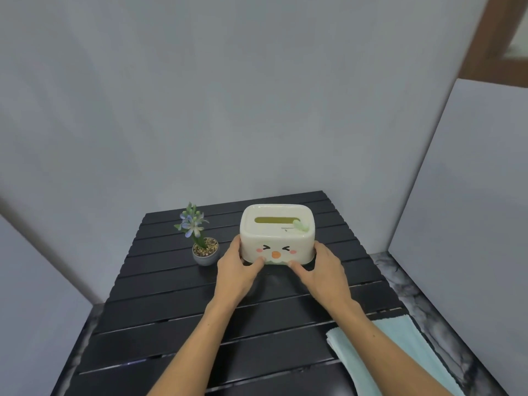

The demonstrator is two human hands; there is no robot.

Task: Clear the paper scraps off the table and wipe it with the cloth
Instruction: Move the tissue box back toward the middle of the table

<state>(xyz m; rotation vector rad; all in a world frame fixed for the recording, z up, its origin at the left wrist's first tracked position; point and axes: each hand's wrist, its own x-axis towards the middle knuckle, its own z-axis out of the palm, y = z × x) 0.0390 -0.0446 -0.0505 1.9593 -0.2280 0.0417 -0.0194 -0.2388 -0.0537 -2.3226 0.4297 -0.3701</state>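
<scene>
A cream tissue box (276, 232) with a cartoon face and a slot in its lid stands on the black slatted table (171, 324), toward the back. My left hand (237, 270) grips its left end and my right hand (320, 270) grips its right end, thumbs on the front face. A folded light blue cloth (400, 347) lies at the table's near right edge, partly under my right forearm. No paper scraps show on the table.
A small grey pot (205, 254) with a blue artificial flower stands just left of the box, close to my left hand. Grey panels wall in the back and both sides. A marbled surface (414, 295) runs along the table's right side.
</scene>
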